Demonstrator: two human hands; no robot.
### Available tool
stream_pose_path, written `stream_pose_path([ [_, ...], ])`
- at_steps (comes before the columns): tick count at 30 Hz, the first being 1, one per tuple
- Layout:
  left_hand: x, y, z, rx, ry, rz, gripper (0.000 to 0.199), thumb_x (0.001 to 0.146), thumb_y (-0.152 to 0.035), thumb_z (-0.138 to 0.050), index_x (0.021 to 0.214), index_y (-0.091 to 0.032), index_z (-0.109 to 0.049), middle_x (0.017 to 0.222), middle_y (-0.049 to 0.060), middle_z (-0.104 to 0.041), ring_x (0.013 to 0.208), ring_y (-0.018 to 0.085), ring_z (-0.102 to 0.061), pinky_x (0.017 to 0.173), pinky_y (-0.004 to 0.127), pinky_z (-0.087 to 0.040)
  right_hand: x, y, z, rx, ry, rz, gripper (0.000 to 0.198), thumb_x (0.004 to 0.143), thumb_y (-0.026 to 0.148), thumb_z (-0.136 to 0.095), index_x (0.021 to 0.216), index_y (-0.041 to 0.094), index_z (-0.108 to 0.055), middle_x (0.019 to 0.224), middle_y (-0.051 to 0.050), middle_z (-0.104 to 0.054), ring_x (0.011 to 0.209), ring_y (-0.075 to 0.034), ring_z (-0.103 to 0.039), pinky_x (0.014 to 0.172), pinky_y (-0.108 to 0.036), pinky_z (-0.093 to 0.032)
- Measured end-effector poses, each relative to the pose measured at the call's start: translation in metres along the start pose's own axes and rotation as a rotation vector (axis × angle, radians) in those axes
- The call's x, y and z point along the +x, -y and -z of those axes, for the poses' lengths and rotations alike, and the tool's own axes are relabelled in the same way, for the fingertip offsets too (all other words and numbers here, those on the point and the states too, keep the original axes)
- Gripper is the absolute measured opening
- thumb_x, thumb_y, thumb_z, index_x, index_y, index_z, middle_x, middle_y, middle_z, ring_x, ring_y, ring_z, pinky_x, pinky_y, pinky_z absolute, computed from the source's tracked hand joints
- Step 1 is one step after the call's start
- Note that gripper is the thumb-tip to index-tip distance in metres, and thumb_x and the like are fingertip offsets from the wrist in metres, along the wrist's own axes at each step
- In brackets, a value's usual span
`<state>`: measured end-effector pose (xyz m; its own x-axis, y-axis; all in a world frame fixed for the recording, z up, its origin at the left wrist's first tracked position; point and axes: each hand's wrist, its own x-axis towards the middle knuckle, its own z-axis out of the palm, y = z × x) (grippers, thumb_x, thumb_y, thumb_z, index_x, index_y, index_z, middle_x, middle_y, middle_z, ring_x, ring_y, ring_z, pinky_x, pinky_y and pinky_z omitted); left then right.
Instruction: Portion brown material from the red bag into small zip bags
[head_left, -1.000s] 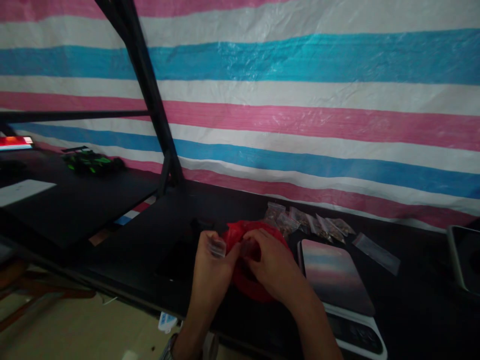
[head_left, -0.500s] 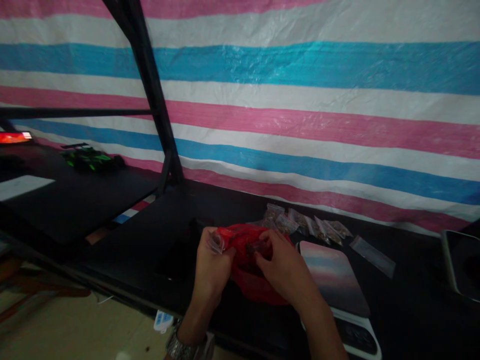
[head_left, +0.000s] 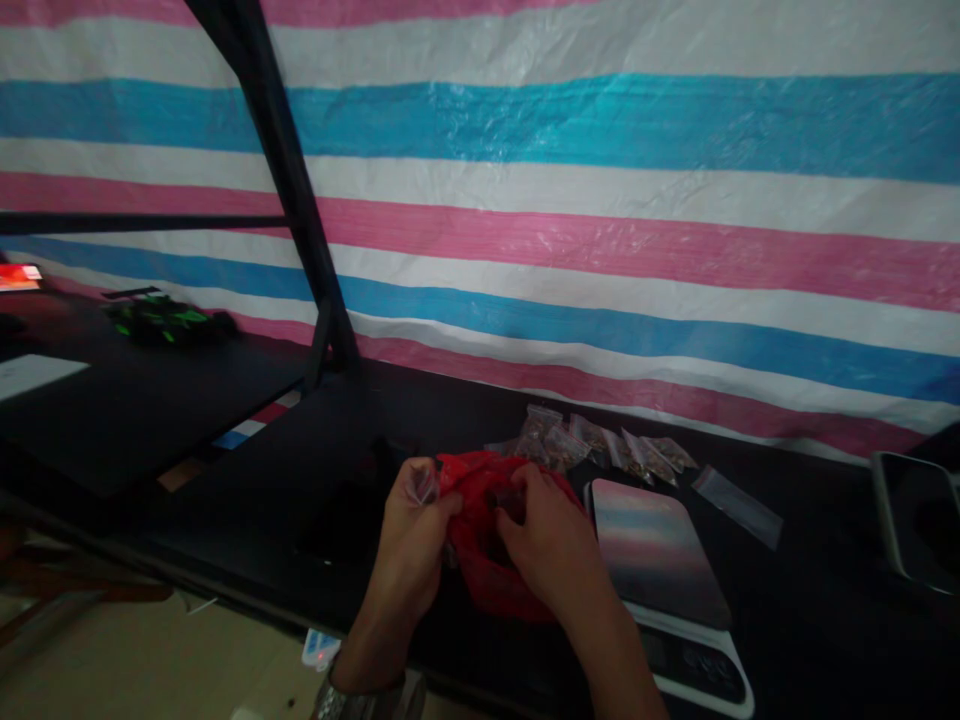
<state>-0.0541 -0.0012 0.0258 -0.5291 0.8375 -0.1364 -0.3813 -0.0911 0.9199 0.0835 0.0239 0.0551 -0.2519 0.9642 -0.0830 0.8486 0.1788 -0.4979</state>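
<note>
At a dark table (head_left: 247, 500) set against a pink, blue and white striped tarp (head_left: 600, 200), a person's two hands work at a red plastic bag (head_left: 480, 545) lying near the front edge. The left hand (head_left: 411, 535) is closed around a small clear bag (head_left: 421, 487), pinched at its top beside the red plastic. The right hand (head_left: 551, 545) has its fingers curled into the red bag's opening, gripping the contents. Just to the right sits a kitchen scale (head_left: 660, 560); behind it lies a row of small filled packets (head_left: 600, 445).
</note>
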Motion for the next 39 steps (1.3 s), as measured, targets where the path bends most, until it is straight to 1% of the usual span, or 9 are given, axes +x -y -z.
stream_pose_path([
  [7,0.000,-0.007,0.003,-0.019,-0.022,0.029,0.039,0.048,-0.014,-0.071,0.082,-0.022,-0.053,0.067,-0.009,-0.063,0.051,0.009,-0.057,0.048,0.019,-0.045,0.007,-0.014,-0.008,0.319,0.014,0.033,0.022,0.095,0.026,-0.065,0.116,0.022,-0.062,0.108,-0.008,-0.077,0.094,-0.024,-0.073,0.077,-0.032,-0.047],
  [14,0.002,-0.003,0.005,0.040,-0.046,-0.121,0.037,0.052,-0.017,-0.072,0.082,-0.023,-0.050,0.068,-0.009,-0.060,0.055,0.010,-0.054,0.049,0.020,-0.043,0.009,-0.021,-0.002,0.494,0.098,0.044,0.018,0.095,0.027,-0.064,0.113,0.022,-0.062,0.090,-0.002,-0.073,0.081,-0.020,-0.069,0.073,-0.030,-0.046],
  [20,0.010,-0.001,0.011,0.175,-0.051,-0.346,0.034,0.061,-0.016,-0.073,0.086,-0.024,-0.051,0.070,-0.009,-0.052,0.063,0.010,-0.049,0.058,0.020,-0.043,-0.008,-0.023,0.018,0.360,0.126,0.160,0.029,0.090,0.017,-0.065,0.117,0.026,-0.065,0.105,-0.002,-0.075,0.098,-0.021,-0.069,0.086,-0.033,-0.045],
  [24,0.011,0.003,0.014,0.342,0.030,-0.489,0.037,0.075,-0.027,-0.078,0.101,-0.025,-0.051,0.076,-0.009,-0.053,0.066,0.011,-0.053,0.066,0.022,-0.045,-0.017,-0.022,0.024,0.288,0.243,0.173,0.032,0.083,0.012,-0.068,0.112,0.026,-0.068,0.110,-0.001,-0.076,0.103,-0.022,-0.070,0.087,-0.034,-0.045],
  [27,0.008,0.001,0.018,0.364,0.045,-0.516,0.049,0.078,-0.032,-0.079,0.113,-0.026,-0.045,0.079,-0.009,-0.053,0.069,0.012,-0.055,0.068,0.023,-0.047,-0.014,-0.020,0.019,0.228,0.219,0.170,0.030,0.084,0.011,-0.067,0.111,0.023,-0.069,0.115,-0.004,-0.076,0.108,-0.025,-0.069,0.091,-0.036,-0.045],
  [31,-0.008,-0.020,0.026,0.443,0.054,-0.446,0.036,0.083,-0.042,-0.072,0.106,-0.027,-0.048,0.079,-0.007,-0.051,0.069,0.014,-0.055,0.067,0.026,-0.047,-0.002,-0.018,0.009,0.211,0.122,0.182,0.031,0.087,0.010,-0.068,0.115,0.022,-0.068,0.119,-0.006,-0.074,0.110,-0.026,-0.068,0.092,-0.036,-0.046],
  [34,-0.026,-0.032,0.028,0.622,0.062,-0.268,0.030,0.083,-0.051,-0.066,0.087,-0.026,-0.050,0.070,-0.007,-0.049,0.062,0.016,-0.053,0.059,0.028,-0.043,0.006,-0.017,0.004,0.183,0.072,0.183,0.027,0.089,0.011,-0.070,0.114,0.021,-0.068,0.118,-0.007,-0.074,0.106,-0.025,-0.069,0.088,-0.035,-0.047],
  [37,-0.042,-0.020,0.021,0.768,0.098,-0.072,0.027,0.081,-0.049,-0.064,0.086,-0.026,-0.050,0.069,-0.003,-0.057,0.062,0.020,-0.059,0.058,0.031,-0.043,0.008,-0.016,0.002,0.159,0.052,0.210,0.027,0.086,0.007,-0.070,0.109,0.021,-0.068,0.118,-0.007,-0.074,0.107,-0.025,-0.068,0.089,-0.035,-0.046],
  [39,-0.047,-0.003,0.015,0.773,0.144,0.003,0.025,0.084,-0.046,-0.062,0.093,-0.026,-0.050,0.079,0.002,-0.065,0.070,0.022,-0.065,0.065,0.033,-0.047,0.007,-0.014,0.003,0.183,0.066,0.231,0.030,0.083,0.004,-0.069,0.107,0.022,-0.069,0.117,-0.005,-0.074,0.108,-0.024,-0.068,0.091,-0.035,-0.046],
])
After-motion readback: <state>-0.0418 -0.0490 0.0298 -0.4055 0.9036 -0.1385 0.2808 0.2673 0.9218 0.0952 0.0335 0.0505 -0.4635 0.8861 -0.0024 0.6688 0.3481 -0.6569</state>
